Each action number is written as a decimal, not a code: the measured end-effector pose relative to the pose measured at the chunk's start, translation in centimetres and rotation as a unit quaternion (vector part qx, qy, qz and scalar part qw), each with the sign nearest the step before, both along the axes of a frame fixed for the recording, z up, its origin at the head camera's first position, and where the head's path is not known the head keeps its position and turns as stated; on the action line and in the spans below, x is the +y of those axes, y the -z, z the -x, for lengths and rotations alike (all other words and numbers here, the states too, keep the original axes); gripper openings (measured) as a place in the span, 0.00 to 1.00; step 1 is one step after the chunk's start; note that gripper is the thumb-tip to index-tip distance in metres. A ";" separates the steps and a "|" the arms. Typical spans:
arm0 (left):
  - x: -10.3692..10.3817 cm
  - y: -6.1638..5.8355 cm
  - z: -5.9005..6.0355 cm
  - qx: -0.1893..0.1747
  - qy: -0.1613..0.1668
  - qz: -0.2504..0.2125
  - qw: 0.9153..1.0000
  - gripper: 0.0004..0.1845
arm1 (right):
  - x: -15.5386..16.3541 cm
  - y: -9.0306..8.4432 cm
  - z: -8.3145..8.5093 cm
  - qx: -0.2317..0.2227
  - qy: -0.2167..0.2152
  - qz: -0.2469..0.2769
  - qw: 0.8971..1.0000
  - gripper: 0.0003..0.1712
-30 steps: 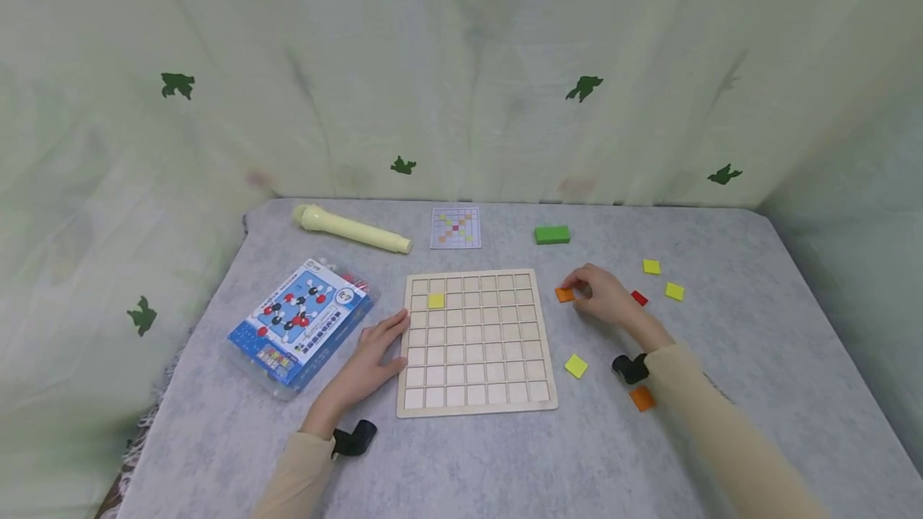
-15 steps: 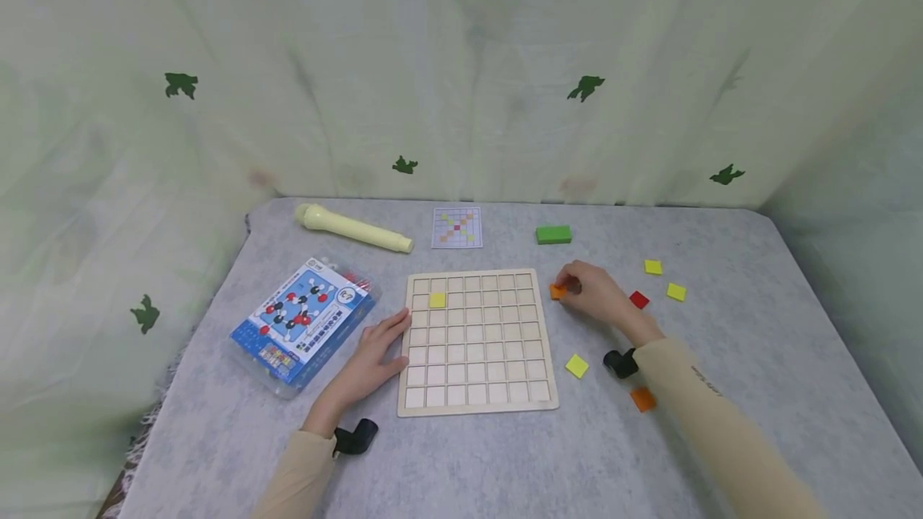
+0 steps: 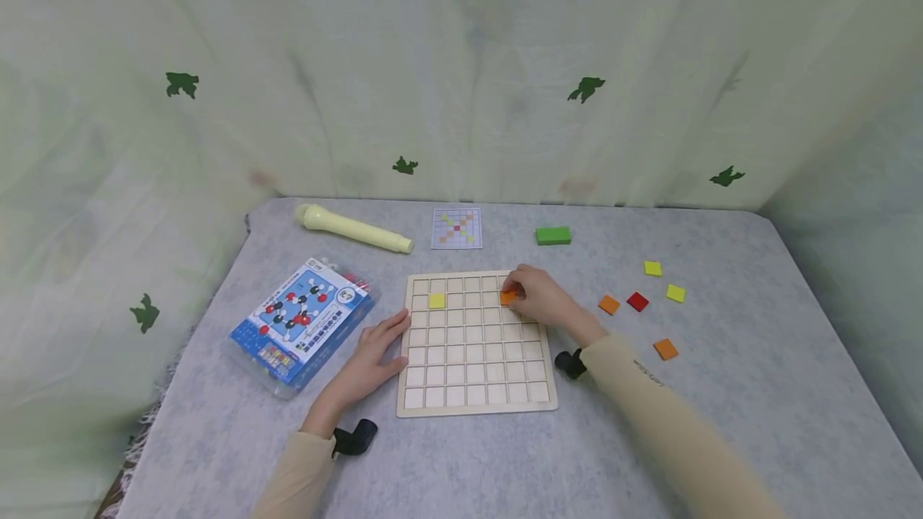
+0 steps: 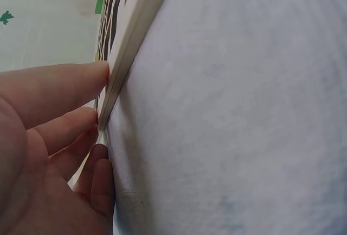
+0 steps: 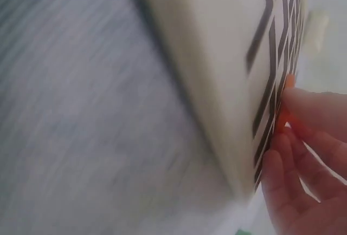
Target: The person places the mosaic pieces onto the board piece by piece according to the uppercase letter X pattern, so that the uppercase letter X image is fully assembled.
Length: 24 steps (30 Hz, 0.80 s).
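A pale wooden grid board (image 3: 476,377) lies on the table, and one yellow tile (image 3: 437,301) sits in a cell near its upper left. My right hand (image 3: 539,295) pinches an orange tile (image 3: 508,297) over the upper right part of the grid. In the right wrist view that orange tile (image 5: 290,80) is close to the grid surface, between thumb and fingers. My left hand (image 3: 370,360) rests along the board's left side with extended fingers. Its thumb and fingertips touch the board edge (image 4: 122,56) in the left wrist view.
Right of the board lie orange tiles (image 3: 609,304), a red tile (image 3: 638,301) and yellow tiles (image 3: 675,293). Behind it are a coloured pattern card (image 3: 457,239), a green block (image 3: 553,236) and a pale yellow microphone-shaped stick (image 3: 356,230). A boxed molecule set (image 3: 303,319) stands left.
My right hand has carried the orange tile leftward from the table onto the board's upper right. Its forearm now uncovers two orange tiles and hides a yellow one. The left hand stays put.
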<state>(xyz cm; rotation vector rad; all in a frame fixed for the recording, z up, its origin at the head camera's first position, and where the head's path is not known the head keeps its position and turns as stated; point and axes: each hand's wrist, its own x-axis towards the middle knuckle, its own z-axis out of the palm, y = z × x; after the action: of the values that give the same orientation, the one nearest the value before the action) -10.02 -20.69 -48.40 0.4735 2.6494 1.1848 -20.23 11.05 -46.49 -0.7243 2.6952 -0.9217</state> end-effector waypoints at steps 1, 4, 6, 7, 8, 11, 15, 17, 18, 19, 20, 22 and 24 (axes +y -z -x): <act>0.0 0.0 0.0 -0.001 -0.001 0.000 1.000 0.34 | -0.2 0.0 0.0 0.000 0.002 -0.005 1.000 0.10; 0.1 -0.1 0.0 -0.006 -0.003 -0.001 1.000 0.34 | -0.6 -0.1 0.1 -0.005 0.009 -0.008 1.000 0.10; 0.1 0.0 0.0 -0.006 -0.003 -0.001 1.000 0.34 | -0.5 -0.1 0.1 -0.009 0.013 -0.003 1.000 0.10; 0.1 0.0 0.0 -0.007 -0.003 0.000 1.000 0.34 | -0.3 -0.2 0.0 -0.010 0.013 0.002 1.000 0.10; 0.1 0.0 0.0 -0.006 -0.002 0.001 1.000 0.34 | 0.1 -0.2 -0.1 -0.013 0.016 0.010 1.000 0.10; 0.1 0.1 0.1 -0.003 0.000 0.003 1.000 0.34 | 1.7 -0.4 -0.5 -0.023 0.030 0.045 0.998 0.11; 0.1 0.2 0.0 0.008 0.003 0.006 1.000 0.34 | 4.8 -0.6 -1.3 -0.023 0.052 0.080 0.995 0.12; 0.0 0.1 -0.1 0.009 0.001 0.004 1.000 0.34 | 6.5 -0.7 -1.8 -0.026 0.065 0.086 0.994 0.12; 0.0 0.1 -0.1 0.008 0.000 0.003 1.000 0.34 | 7.2 -0.8 -2.1 -0.030 0.072 0.087 0.993 0.11; 0.0 0.1 -0.1 0.007 0.000 0.002 1.000 0.34 | 8.0 -0.9 -2.4 -0.036 0.077 0.089 0.992 0.11; 0.0 0.0 -0.1 0.007 0.000 0.001 1.000 0.34 | 8.6 -0.9 -2.8 -0.043 0.084 0.088 0.992 0.11; 0.1 0.0 -0.1 0.004 -0.002 -0.002 1.000 0.34 | 9.8 -0.9 -3.5 -0.066 0.084 0.099 0.989 0.11; 0.1 0.0 -0.1 0.007 0.000 -0.001 1.000 0.34 | 10.8 -0.7 -4.3 -0.086 0.069 0.106 0.988 0.11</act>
<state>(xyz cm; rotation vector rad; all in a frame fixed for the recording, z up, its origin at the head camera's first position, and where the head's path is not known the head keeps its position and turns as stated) -9.92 -20.57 -48.40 0.4848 2.6596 1.1879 -15.94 21.82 -45.83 -0.4756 2.5464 -1.2587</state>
